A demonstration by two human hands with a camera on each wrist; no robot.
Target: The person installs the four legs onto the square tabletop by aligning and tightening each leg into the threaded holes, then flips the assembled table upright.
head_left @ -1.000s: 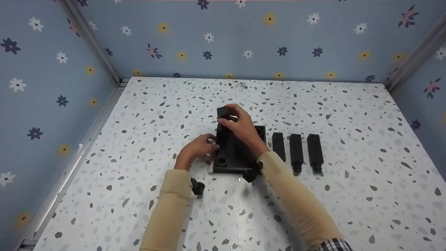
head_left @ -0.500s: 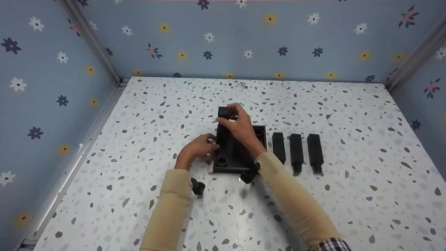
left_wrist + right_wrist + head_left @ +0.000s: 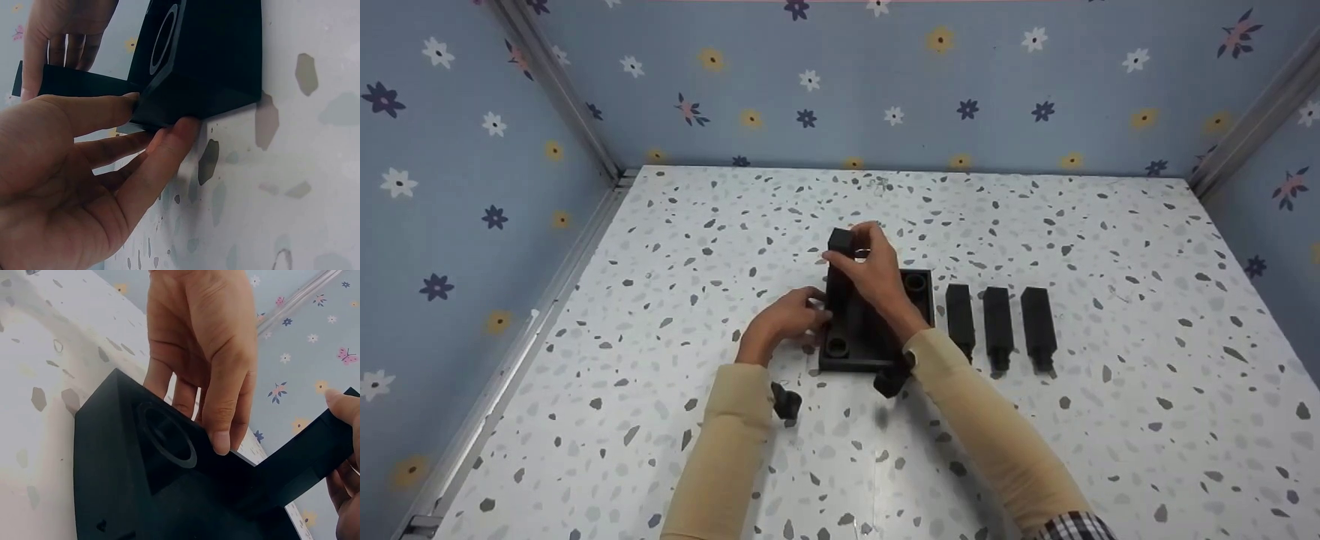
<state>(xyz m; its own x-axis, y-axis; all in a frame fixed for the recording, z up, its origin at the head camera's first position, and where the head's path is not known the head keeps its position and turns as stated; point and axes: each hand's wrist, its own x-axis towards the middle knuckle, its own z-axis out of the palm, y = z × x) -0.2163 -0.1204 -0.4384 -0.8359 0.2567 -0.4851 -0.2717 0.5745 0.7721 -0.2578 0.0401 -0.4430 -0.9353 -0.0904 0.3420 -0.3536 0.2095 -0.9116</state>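
Note:
A square black tabletop piece (image 3: 862, 366) with a raised rim and round corner sockets lies in the middle of the table. My left hand (image 3: 789, 315) holds its left edge, thumb over the rim and fingers along the outer wall, as the right wrist view shows. Above the far left corner stands a square black leg (image 3: 841, 241), nearly upright. My right hand (image 3: 876, 266) pinches the leg near its top between thumb and fingers. The leg's lower end (image 3: 270, 486) meets the far corner; how deep it sits is hidden. A bare socket (image 3: 167, 434) shows at the near left corner.
Three more black legs, a left one (image 3: 959, 315), a middle one (image 3: 997, 322) and a right one (image 3: 1038, 322), lie side by side right of the tabletop piece, narrow ends toward me. Flower-patterned walls (image 3: 885, 82) border the speckled white table (image 3: 1147, 315).
My right hand has shifted slightly left and its wrist has turned, with the leg turning and straightening a little in its fingers. The left hand and tabletop piece have stayed in place.

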